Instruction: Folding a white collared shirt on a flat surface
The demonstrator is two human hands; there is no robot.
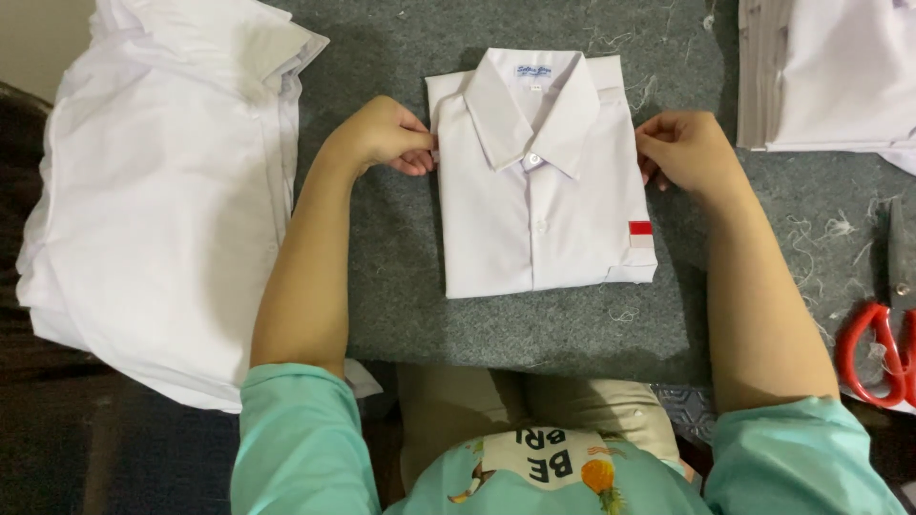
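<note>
A folded white collared shirt [534,191] lies flat on the grey felt surface [382,277], collar away from me, with a small red-and-white patch at its lower right. My left hand [382,133] pinches the shirt's left edge near the shoulder. On the other side, my right hand [682,148] grips the right edge at the same height. Both sets of fingers curl around the fabric.
A heap of unfolded white shirts [162,191] lies at the left. Stacked folded white garments [830,76] sit at the top right. Red-handled scissors [883,334] rest at the right edge. Loose thread scraps dot the felt.
</note>
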